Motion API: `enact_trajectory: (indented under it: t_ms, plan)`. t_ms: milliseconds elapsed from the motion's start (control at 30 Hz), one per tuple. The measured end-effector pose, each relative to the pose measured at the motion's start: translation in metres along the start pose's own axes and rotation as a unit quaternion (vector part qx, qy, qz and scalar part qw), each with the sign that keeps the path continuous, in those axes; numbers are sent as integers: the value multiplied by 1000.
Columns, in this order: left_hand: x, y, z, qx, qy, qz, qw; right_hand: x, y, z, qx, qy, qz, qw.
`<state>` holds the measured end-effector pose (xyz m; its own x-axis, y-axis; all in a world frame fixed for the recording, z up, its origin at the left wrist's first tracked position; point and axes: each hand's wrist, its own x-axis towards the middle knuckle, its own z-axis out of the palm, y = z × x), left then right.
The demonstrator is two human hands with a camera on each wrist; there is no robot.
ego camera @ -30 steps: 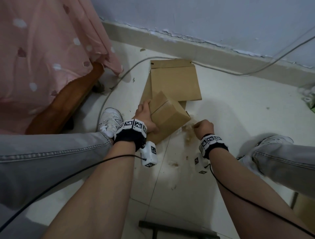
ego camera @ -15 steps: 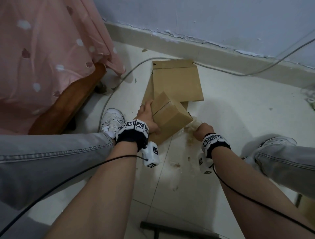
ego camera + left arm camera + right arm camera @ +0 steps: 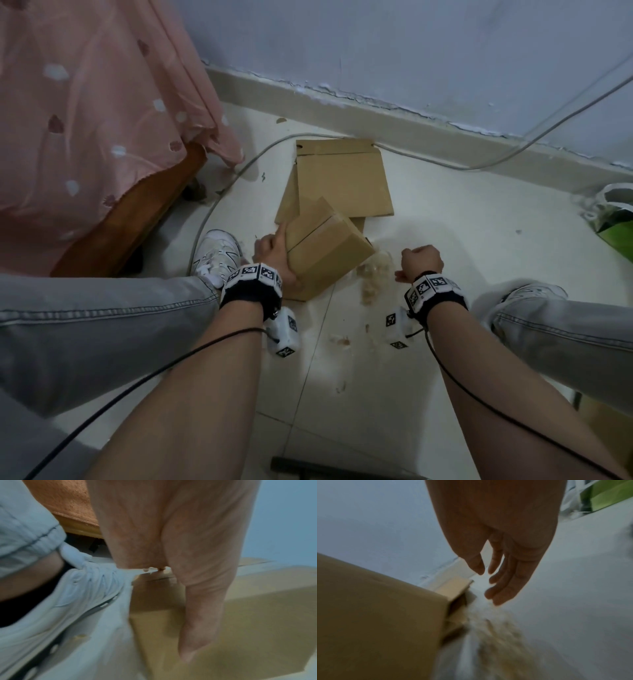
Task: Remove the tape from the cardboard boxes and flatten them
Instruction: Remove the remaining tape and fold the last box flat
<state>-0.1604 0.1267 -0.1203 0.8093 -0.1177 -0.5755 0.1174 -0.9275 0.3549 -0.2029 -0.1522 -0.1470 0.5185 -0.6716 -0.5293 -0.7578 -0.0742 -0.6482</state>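
Note:
A small brown cardboard box (image 3: 329, 253) stands tilted on the white floor between my knees. My left hand (image 3: 274, 253) grips its left end, with the thumb (image 3: 200, 608) lying along the near face of the box (image 3: 265, 622). My right hand (image 3: 421, 262) hovers just right of the box, holding nothing. In the right wrist view its fingers (image 3: 501, 582) hang loosely apart above a crumpled strip of clear tape (image 3: 488, 635) beside the box's end (image 3: 376, 608). That tape (image 3: 375, 274) lies on the floor at the box's right corner. Flattened cardboard (image 3: 342, 181) lies behind.
Pink cloth (image 3: 85, 137) drapes over wooden furniture on the left. A grey cable (image 3: 445, 164) runs along the wall base. My white shoes (image 3: 219, 253) (image 3: 527, 294) flank the box. A green bag (image 3: 616, 226) sits at the right edge. Tape scraps (image 3: 342, 341) dot the floor.
My right hand pulled the tape strip off the box's right end, then drew slightly right and loosened its fingers. The tape now lies by the box. The left hand kept its grip.

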Motion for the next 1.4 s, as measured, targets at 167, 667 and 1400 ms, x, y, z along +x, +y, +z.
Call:
enact_trajectory:
  t_ms: [167, 667, 1400]
  plan:
    - [-11, -21, 9, -104, 39, -23, 994, -39, -78, 11, -15, -218, -86, 972]
    - [-36, 21, -80, -221, 78, 124, 964, -80, -123, -4, -352, -217, -183, 892]
    - [-31, 30, -38, -11, 52, 107, 993, -104, -100, 17, -137, -350, -189, 907]
